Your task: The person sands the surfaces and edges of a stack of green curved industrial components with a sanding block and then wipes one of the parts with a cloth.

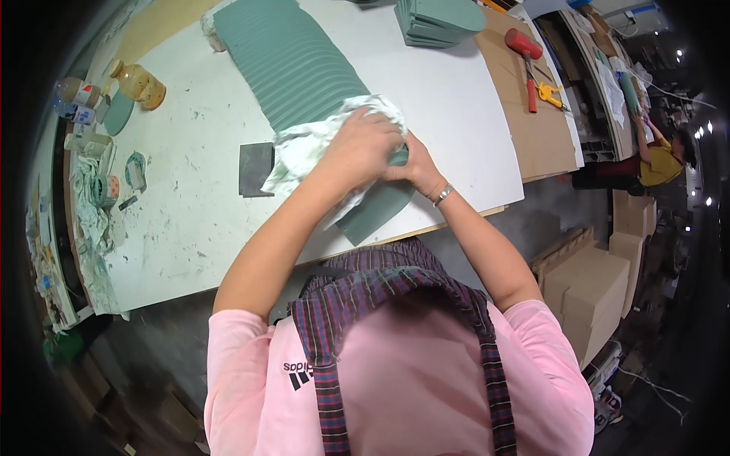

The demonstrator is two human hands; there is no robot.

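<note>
A long row of overlapping dark-green sheets (296, 64) runs from the far edge of the white table toward me. A crumpled white cloth (304, 148) lies over its near part. My left hand (361, 148) is closed on this cloth, pressing it against the sheets. Beside it, my right hand (418, 169) grips the side of a green sheet (378, 213) between thumb and fingers; its fingertips are partly hidden. The rounded near end of that sheet sticks out below my hands. A dark grey rectangular block (255, 169) rests left of the cloth.
A stack of green pieces (439, 21) stands at the far right. A red mallet (523, 44) and a yellow tool (549, 95) lie on brown board. On the left are a jar of amber liquid (138, 83) and bottles. Cardboard boxes (585, 292) stand right; another person (658, 163) works beyond.
</note>
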